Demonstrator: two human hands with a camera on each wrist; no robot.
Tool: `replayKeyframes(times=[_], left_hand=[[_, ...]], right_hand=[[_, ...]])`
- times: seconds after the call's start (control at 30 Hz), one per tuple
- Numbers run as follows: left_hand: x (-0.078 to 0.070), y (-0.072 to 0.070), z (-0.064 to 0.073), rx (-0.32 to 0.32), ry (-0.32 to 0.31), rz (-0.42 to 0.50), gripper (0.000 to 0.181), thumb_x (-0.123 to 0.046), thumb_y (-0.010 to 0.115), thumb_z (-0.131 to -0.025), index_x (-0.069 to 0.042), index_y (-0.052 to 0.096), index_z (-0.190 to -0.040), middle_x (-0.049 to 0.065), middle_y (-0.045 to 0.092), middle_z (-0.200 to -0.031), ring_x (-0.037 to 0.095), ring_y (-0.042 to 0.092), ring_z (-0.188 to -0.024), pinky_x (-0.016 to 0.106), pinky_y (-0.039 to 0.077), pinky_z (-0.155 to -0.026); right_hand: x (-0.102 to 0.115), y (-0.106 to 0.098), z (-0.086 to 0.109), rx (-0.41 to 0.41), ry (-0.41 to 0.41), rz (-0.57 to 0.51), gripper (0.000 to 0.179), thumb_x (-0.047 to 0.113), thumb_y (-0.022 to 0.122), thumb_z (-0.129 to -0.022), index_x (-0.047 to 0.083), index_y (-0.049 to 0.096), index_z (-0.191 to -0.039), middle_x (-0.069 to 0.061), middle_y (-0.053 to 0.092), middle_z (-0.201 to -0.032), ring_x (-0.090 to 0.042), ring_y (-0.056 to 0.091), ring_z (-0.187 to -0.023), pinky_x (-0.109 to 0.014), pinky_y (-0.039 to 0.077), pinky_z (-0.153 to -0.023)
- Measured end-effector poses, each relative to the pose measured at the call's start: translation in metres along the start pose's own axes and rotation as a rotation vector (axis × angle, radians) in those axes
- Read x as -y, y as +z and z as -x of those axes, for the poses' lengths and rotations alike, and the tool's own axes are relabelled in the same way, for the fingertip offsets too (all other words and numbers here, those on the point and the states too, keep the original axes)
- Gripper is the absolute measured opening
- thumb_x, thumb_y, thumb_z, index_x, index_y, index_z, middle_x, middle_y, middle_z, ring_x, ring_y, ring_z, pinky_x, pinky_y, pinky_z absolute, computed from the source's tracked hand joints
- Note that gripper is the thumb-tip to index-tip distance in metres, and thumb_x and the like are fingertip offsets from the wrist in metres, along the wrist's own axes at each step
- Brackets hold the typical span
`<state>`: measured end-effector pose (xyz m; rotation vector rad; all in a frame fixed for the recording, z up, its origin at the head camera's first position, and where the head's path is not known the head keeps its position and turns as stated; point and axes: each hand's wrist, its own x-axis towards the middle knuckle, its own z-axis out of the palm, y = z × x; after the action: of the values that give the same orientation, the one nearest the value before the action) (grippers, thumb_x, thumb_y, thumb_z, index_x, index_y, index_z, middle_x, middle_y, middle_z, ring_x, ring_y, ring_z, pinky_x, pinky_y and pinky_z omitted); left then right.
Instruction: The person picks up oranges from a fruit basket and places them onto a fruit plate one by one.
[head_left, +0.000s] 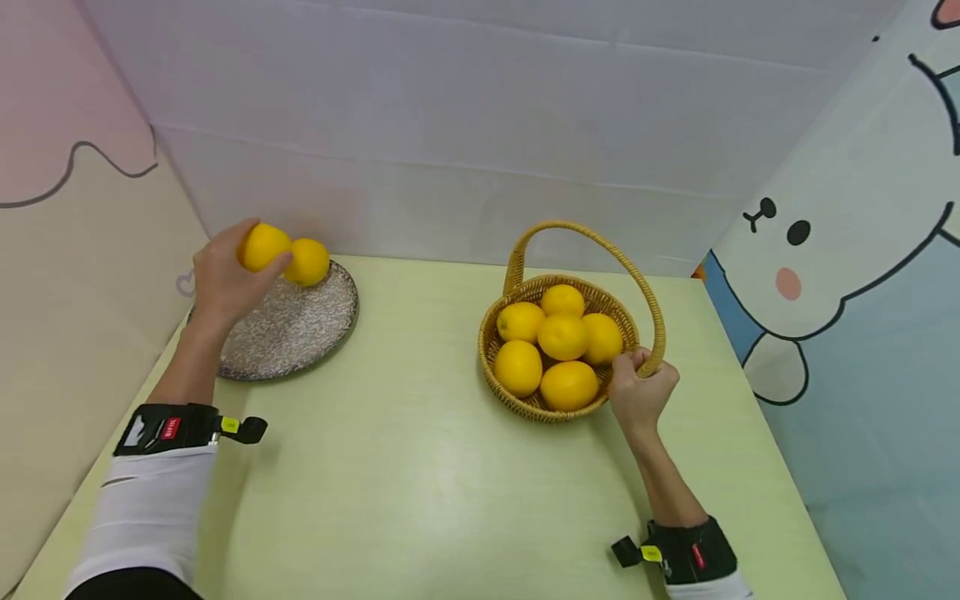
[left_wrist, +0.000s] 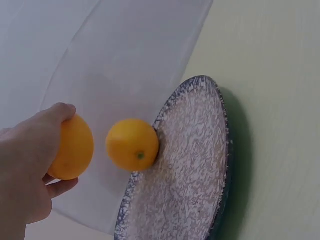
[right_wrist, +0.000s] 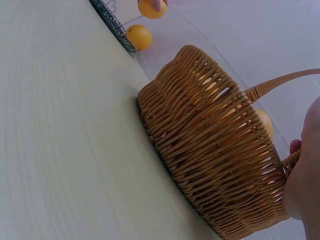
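I grip one orange [head_left: 266, 247] with the left hand [head_left: 227, 279], above the speckled plate [head_left: 300, 333] bearing another orange [head_left: 309, 263]; the right hand [head_left: 643, 390] clasps the wicker basket [right_wrist: 205, 150] handle [head_left: 603, 243] beside citrus fruits [head_left: 562, 336].

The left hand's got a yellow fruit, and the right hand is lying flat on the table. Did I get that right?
Not quite: the right hand isn't flat on the table; the head view shows it gripping the handle of the wicker basket. The left hand does hold a yellow citrus fruit.
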<state>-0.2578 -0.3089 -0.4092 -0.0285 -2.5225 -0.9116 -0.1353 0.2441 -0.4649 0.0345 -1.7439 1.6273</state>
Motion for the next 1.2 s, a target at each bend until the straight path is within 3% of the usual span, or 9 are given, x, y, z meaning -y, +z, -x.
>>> replayKeyframes(times=[0.27, 0.53, 0.87, 1.2], left_hand=[[0.015, -0.008, -0.017, 0.033, -0.18, 0.016, 0.08, -0.049, 0.066, -0.094, -0.015, 0.04, -0.162, 0.012, 0.045, -0.158, 0.038, 0.04, -0.135, 0.058, 0.048, -0.095], [0.023, -0.005, -0.026, 0.091, -0.335, 0.075, 0.086, -0.059, 0.061, -0.094, -0.022, 0.031, -0.166, 0.014, 0.035, -0.162, 0.037, 0.022, -0.141, 0.054, 0.047, -0.099], [0.044, 0.007, -0.027, 0.147, -0.457, 0.136, 0.092, -0.065, 0.058, -0.093, -0.02, 0.026, -0.167, 0.018, 0.024, -0.165, 0.039, 0.018, -0.142, 0.055, 0.042, -0.107], [0.054, 0.024, -0.019, 0.154, -0.473, 0.113, 0.095, -0.064, 0.056, -0.095, -0.015, 0.021, -0.168, 0.022, 0.018, -0.166, 0.044, 0.02, -0.142, 0.062, 0.038, -0.108]], right_hand=[[0.0, 0.001, -0.001, -0.01, -0.006, -0.022, 0.04, -0.022, 0.045, -0.081, -0.002, 0.03, -0.049, 0.012, 0.028, -0.044, -0.004, 0.016, -0.037, -0.025, 0.008, -0.03], [0.0, 0.0, -0.002, 0.001, -0.004, -0.006, 0.04, -0.019, 0.048, -0.082, -0.003, 0.032, -0.05, 0.011, 0.028, -0.044, -0.006, 0.015, -0.037, -0.025, 0.009, -0.03], [-0.001, -0.002, -0.002, 0.017, -0.014, 0.01, 0.04, -0.018, 0.047, -0.081, 0.0, 0.033, -0.049, 0.01, 0.029, -0.042, -0.006, 0.017, -0.036, -0.027, 0.01, -0.028], [-0.001, -0.002, 0.0, 0.007, -0.005, 0.017, 0.04, -0.018, 0.048, -0.082, 0.0, 0.033, -0.049, 0.009, 0.03, -0.042, -0.006, 0.018, -0.036, -0.025, 0.011, -0.028]])
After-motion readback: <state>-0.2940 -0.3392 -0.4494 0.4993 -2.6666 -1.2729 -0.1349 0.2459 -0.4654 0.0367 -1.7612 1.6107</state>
